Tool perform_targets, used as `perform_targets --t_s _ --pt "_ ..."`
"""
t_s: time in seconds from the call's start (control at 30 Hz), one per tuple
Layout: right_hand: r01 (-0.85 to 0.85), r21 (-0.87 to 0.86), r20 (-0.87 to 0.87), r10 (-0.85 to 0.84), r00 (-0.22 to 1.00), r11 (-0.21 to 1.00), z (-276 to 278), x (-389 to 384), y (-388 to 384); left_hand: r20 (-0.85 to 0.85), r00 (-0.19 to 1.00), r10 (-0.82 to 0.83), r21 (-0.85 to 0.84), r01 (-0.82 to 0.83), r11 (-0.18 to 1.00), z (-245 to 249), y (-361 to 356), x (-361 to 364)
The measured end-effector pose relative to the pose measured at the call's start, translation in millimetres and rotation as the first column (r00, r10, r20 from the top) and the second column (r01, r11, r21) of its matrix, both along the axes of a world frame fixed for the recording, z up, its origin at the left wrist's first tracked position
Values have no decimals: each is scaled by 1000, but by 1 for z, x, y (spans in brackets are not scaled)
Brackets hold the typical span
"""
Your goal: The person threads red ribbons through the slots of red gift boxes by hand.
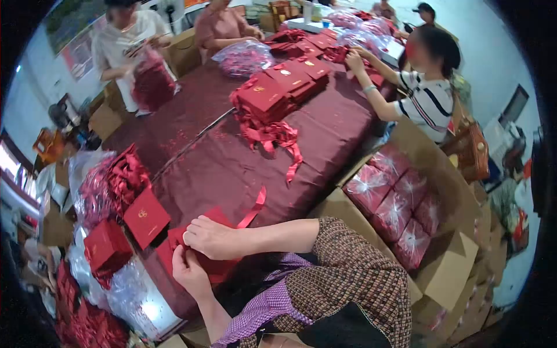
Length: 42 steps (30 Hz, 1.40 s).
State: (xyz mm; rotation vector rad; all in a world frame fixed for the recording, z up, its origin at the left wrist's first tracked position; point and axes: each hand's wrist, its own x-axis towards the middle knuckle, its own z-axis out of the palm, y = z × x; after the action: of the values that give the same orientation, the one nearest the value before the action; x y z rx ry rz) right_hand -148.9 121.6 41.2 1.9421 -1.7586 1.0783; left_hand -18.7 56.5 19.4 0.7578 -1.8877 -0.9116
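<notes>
On the near left corner of the table lies a flat red gift bag (217, 268), with a loose red ribbon (253, 209) stretching out past it. My right hand (213, 236) rests over its upper part, fingers bent and closed at the left edge. Just below, my left hand (190, 272) pinches at that same edge, fingertips nearly meeting those of the right. What exactly sits between the fingers is hidden. Left of my hands is another red gift bag (146, 217) with a gold emblem, and beside it a stack of red bags (108, 249).
Stacked red bags with ribbons (272, 95) stand mid-table on the dark red cloth (232, 174). At right, an open carton (339, 217) holds plastic-wrapped red bundles (394, 203). Several people work around the table; one in a striped top (426, 98) handles red pieces.
</notes>
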Motion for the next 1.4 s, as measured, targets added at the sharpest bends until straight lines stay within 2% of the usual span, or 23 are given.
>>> perform_targets --t_s 0.03,0.07,0.2,0.37,0.43,0.47,0.5,0.57,0.6,0.63,0.7,0.73,0.8,0.83,0.87,0.9,0.97,1.0,1.07,1.2,1.27,1.37,1.4 --pt "-67 10 150 65 987 998 0 -1 -1 -58 998 -29 108 35 994 1 2 0" --pt "-140 7 294 132 946 990 1 -2 0 -55 997 -51 103 56 993 0 1 0" --pt "-100 74 137 89 986 992 7 -1 7 -45 993 -108 76 112 991 1 1 -1" --pt "-63 38 -36 64 997 997 17 -4 8 -53 987 -153 6 153 988 5 11 -2" --pt "-219 342 285 121 951 914 23 -15 4 -40 989 -143 -13 142 990 1 10 -3" --pt "-273 212 438 158 885 938 26 -17 5 -8 992 -127 -64 126 990 0 10 -3" --pt "-274 210 442 159 883 938 29 -17 7 25 994 -109 -115 111 987 -1 10 -2" --pt "-376 345 741 -4 671 860 40 -19 17 48 992 -118 -160 124 979 -6 7 -3" --pt "-313 234 641 97 761 920 27 -20 14 55 991 -120 -159 128 979 -8 6 -3" --pt "-315 230 649 96 755 921 26 -20 16 24 990 -140 -113 141 983 -8 6 -4" --pt "-395 220 792 73 606 892 26 -20 21 -34 987 -156 -12 156 988 -11 5 -2" --pt "-388 263 817 10 576 884 22 -20 19 -45 987 -156 56 158 986 -9 5 -2" --pt "-386 128 738 172 653 914 7 -24 17 -93 986 -141 176 156 972 -6 4 -4" --pt "-382 196 758 108 643 903 7 -25 21 -99 986 -137 168 152 974 -10 2 -5" --pt "-346 224 704 94 704 911 9 -25 24 -106 985 -133 159 149 976 -11 1 -5" --pt "-304 247 646 78 759 920 11 -26 26 -102 984 -146 237 166 957 -9 2 -4" --pt "-275 223 604 89 792 935 -4 -26 24 -100 983 -155 228 175 958 -4 7 -7" --pt "-223 133 522 123 844 966 -10 -27 22 -94 980 -174 174 188 967 -9 6 -8" --pt "-165 -34 397 165 903 986 -16 -26 20 -87 973 -213 251 228 941 -4 10 -7" --pt "-165 -47 373 170 912 985 -11 -26 24 -94 949 -301 287 315 904 2 4 -1" --pt "-207 -30 471 196 860 978 -9 -25 25 -88 953 -290 263 302 916 0 -1 0" --pt "-218 -61 476 220 851 974 -11 -22 26 49 935 -350 -28 352 936 -6 -8 -2" --pt "-219 -70 482 225 847 973 -11 -22 27 49 936 -350 -29 351 936 -9 -9 -3"
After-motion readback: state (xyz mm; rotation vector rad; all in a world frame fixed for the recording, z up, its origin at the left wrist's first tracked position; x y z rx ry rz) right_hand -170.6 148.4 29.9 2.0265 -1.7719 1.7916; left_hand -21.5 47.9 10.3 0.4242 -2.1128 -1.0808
